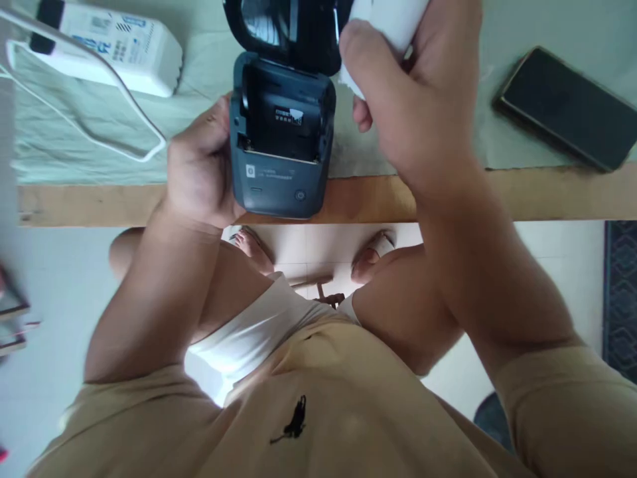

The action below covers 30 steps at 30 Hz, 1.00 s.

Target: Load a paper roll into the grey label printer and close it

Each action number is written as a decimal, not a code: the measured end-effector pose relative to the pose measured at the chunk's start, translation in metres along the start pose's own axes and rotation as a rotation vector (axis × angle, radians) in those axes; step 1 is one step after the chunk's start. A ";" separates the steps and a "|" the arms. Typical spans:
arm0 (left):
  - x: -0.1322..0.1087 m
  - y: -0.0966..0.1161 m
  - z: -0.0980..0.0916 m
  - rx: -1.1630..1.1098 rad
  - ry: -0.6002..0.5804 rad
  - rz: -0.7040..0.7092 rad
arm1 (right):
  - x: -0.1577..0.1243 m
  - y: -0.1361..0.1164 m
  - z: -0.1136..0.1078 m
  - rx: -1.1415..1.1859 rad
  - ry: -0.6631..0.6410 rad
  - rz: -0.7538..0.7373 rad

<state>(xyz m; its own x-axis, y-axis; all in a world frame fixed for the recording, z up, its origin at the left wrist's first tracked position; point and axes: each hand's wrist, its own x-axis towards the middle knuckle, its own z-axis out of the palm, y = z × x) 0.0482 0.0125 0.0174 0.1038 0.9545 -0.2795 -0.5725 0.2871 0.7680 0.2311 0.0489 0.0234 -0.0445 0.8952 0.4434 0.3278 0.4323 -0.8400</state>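
A dark blue-grey portable label printer [279, 179] is at the table's front edge, its paper bay showing. The black lid [313, 33] stands swung up at the far side, with a see-through window in it. My left hand [199, 166] grips the printer's left side. In my right hand [413, 93], just right of the raised lid, is a white paper roll [385, 26], pinched between thumb and fingers. Part of the roll runs out of the top of the view. No roll shows inside the printer's bay.
A white box-shaped item with blue print [114, 46] lies at the back left, a white cable [134, 113] looping beside it. At the right lies a black smartphone [572, 106]. A green cloth [199, 60] covers the table, whose wooden edge [368, 202] faces me.
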 end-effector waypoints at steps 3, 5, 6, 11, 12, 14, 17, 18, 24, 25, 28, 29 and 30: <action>0.004 -0.002 -0.007 0.052 -0.163 0.046 | -0.002 0.010 -0.008 -0.058 0.021 0.058; 0.007 -0.002 -0.011 0.071 -0.168 0.049 | -0.004 0.014 -0.012 -0.130 0.034 0.087; 0.007 -0.001 -0.013 0.078 -0.161 0.041 | -0.004 0.015 -0.014 -0.159 0.045 0.098; 0.008 0.002 -0.013 0.122 -0.085 -0.015 | -0.006 0.007 -0.019 -0.373 -0.004 0.115; 0.008 0.002 -0.012 0.130 -0.066 -0.019 | -0.007 0.005 -0.021 -0.430 -0.028 0.101; 0.008 0.002 -0.013 0.144 -0.023 -0.015 | -0.010 0.001 -0.026 -0.518 -0.074 0.073; 0.008 0.001 -0.014 0.154 0.011 0.018 | -0.017 0.002 -0.032 -0.561 -0.136 0.049; 0.008 0.001 -0.014 0.147 0.019 0.038 | -0.020 0.004 -0.033 -0.557 -0.163 0.037; 0.005 0.002 -0.010 0.127 0.110 0.018 | -0.035 0.024 -0.031 -0.607 -0.273 -0.012; 0.005 0.003 -0.009 0.124 0.107 -0.003 | -0.037 0.024 -0.033 -0.631 -0.276 -0.040; 0.004 0.006 -0.007 0.087 0.106 -0.055 | -0.036 0.015 -0.044 -0.666 -0.171 -0.190; 0.005 0.007 -0.006 0.062 0.100 -0.063 | -0.034 0.011 -0.049 -0.681 -0.094 -0.233; 0.005 0.008 -0.007 0.036 0.087 -0.070 | -0.032 0.007 -0.055 -0.703 -0.007 -0.254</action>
<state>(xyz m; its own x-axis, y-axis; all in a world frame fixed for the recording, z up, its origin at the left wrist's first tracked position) 0.0384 0.0188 0.0184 0.0702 0.9220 -0.3808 -0.5369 0.3566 0.7646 0.2867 0.0177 0.0206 -0.2048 0.7787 0.5930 0.8326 0.4571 -0.3127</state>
